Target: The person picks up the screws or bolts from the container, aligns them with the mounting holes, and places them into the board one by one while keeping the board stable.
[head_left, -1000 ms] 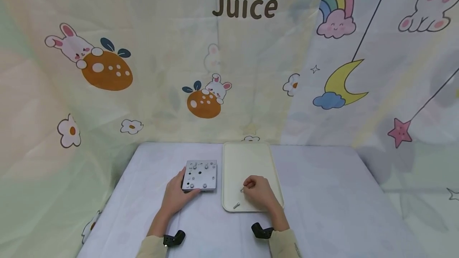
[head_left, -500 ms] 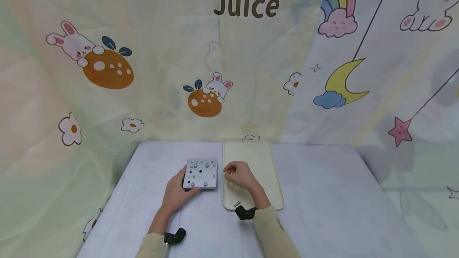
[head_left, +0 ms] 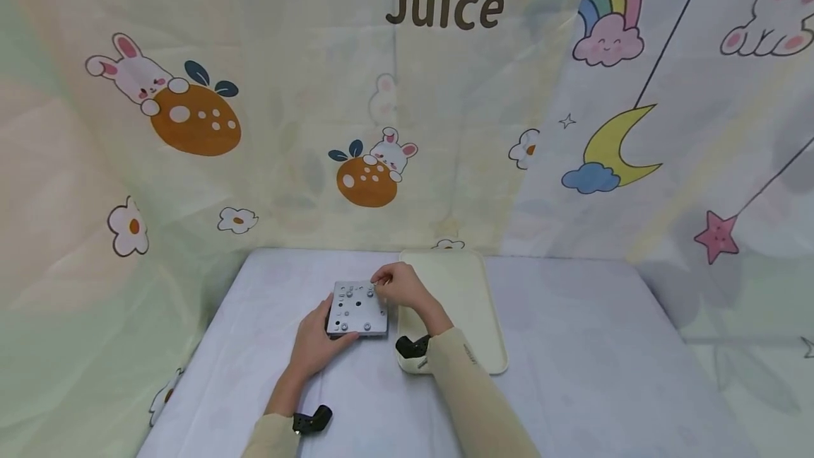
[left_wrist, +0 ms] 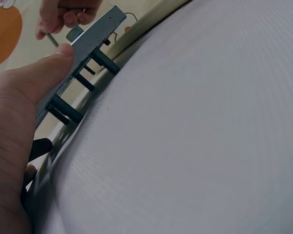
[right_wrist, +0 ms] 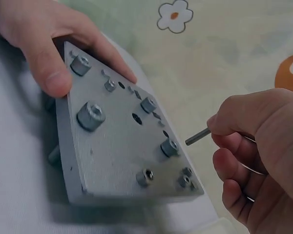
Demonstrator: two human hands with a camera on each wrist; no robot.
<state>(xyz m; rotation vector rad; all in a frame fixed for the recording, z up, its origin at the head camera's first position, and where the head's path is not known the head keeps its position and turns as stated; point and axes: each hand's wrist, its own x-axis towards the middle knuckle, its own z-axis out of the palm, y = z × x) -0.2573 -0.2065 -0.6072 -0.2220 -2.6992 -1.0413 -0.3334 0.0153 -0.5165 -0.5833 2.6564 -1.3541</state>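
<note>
A square metal plate [head_left: 358, 315] with several socket-head bolts and holes stands on the table, left of centre. My left hand [head_left: 314, 345] grips its left side and near corner, thumb along the front edge. Bolt shanks [left_wrist: 105, 61] stick out below the plate in the left wrist view. Between thumb and fingertips, my right hand [head_left: 405, 285] pinches a thin metal pin [right_wrist: 198, 137]. The pin's free end points at the plate's far right corner, close to a bolt [right_wrist: 169, 147] but apart from it in the right wrist view.
To the right of the plate lies a cream tray [head_left: 464, 302], its near left part behind the right wrist camera [head_left: 412, 346]. A small metal piece [head_left: 423, 363] shows at the tray's near edge. A printed cloth [head_left: 286, 161] hangs behind the white table [head_left: 572, 345].
My right hand has moved left and away from me, off the tray to the plate's far right corner, carrying the pin. My left hand stays on the plate.
</note>
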